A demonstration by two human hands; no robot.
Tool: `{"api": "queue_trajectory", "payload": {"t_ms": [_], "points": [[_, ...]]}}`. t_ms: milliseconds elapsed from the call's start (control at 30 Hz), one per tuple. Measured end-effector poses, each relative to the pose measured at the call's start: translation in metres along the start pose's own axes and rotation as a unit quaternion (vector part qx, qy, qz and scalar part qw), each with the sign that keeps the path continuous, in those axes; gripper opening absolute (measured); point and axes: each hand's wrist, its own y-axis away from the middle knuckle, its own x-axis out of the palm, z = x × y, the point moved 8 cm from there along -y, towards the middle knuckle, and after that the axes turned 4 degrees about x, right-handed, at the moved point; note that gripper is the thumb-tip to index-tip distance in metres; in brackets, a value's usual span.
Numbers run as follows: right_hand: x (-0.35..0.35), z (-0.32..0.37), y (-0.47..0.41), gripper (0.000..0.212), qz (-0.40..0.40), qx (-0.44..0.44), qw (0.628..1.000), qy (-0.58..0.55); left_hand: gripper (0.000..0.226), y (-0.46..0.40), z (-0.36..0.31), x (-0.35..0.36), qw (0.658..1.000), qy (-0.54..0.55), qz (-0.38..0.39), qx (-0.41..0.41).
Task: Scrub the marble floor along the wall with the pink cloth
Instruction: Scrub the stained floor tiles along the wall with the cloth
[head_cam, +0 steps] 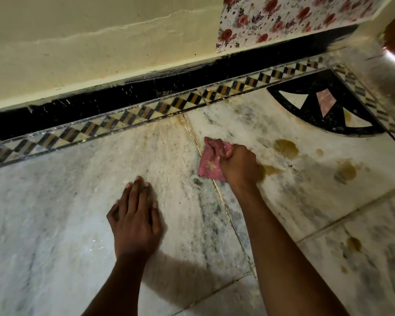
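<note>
Pink cloth (209, 162) bunched in right hand (238, 164); left hand (136, 218) flat on marble floor (55, 213).

A home: patterned marble floor (55, 213), painted wall (78, 53), floral liner (283, 17)

The pink cloth (211, 161) is bunched in my right hand (238, 165), crumpled, with a pale star on the flat part, pressed onto the marble floor (66, 213) right over a grout joint. The floor is white marble with grey veins, brownish stains to the right, and a dark checkered border along the wall.
</note>
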Motion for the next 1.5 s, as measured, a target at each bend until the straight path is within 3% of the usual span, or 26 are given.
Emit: {"api": "queue_trajectory", "payload": {"t_ms": [133,233,300,367,433,533,767,933,1000,1067,1167,1267,1367,1433,1500], "points": [[-0.006,-0.004,0.003,0.004,-0.009,0.029,0.996,-0.084,0.062,0.000,0.000,0.000,1.000,0.000,-0.003,0.002],[-0.026,-0.014,0.005,0.007,-0.059,0.036,0.992,-0.109,0.062,0.001,0.000,0.000,1.000,0.003,-0.014,0.000],[-0.031,-0.023,0.008,0.004,-0.084,0.050,0.993,-0.072,0.062,0.001,0.000,0.000,1.000,0.004,-0.018,0.001],[-0.030,-0.024,0.014,0.021,-0.127,0.046,0.990,0.049,0.061,0.001,0.000,0.000,1.000,0.003,-0.021,0.002],[-0.017,-0.011,0.021,0.037,-0.162,-0.036,0.978,0.125,0.061,0.001,0.000,-0.001,1.000,0.007,-0.018,0.002],[0.032,0.008,0.028,0.054,-0.109,-0.179,0.967,0.143,0.061,0.001,0.000,0.000,1.000,0.006,-0.011,0.003],[0.071,0.015,-0.008,0.082,0.006,-0.085,0.981,0.174,0.061,0.001,0.001,0.003,1.000,0.007,-0.001,0.004],[0.062,-0.009,0.031,0.081,0.068,-0.324,0.911,0.247,0.062,0.001,0.000,0.002,1.000,0.011,-0.001,0.006],[0.041,-0.044,0.023,0.079,0.080,-0.298,0.916,0.256,0.062,0.002,0.000,0.002,1.000,0.011,-0.001,0.004],[0.027,-0.056,-0.007,0.073,0.052,-0.212,0.943,0.251,0.062,0.002,0.000,0.001,1.000,0.012,-0.001,0.005],[0.041,-0.023,-0.040,0.076,0.047,-0.137,0.967,0.207,0.063,0.002,0.000,0.001,1.000,0.010,-0.013,0.007],[0.058,0.005,-0.019,0.080,0.099,-0.198,0.951,0.214,0.064,0.002,-0.002,0.000,1.000,0.010,-0.013,0.010],[0.049,-0.036,0.034,0.077,0.118,-0.303,0.918,0.226,0.063,0.001,-0.004,-0.003,1.000,0.007,-0.010,0.010],[0.030,-0.074,0.044,0.075,0.094,-0.300,0.917,0.244,0.062,0.002,-0.004,-0.004,1.000,0.009,-0.010,0.009],[0.022,-0.089,0.018,0.073,0.081,-0.227,0.940,0.243,0.062,0.003,-0.002,-0.003,1.000,0.003,-0.010,0.012]]}}
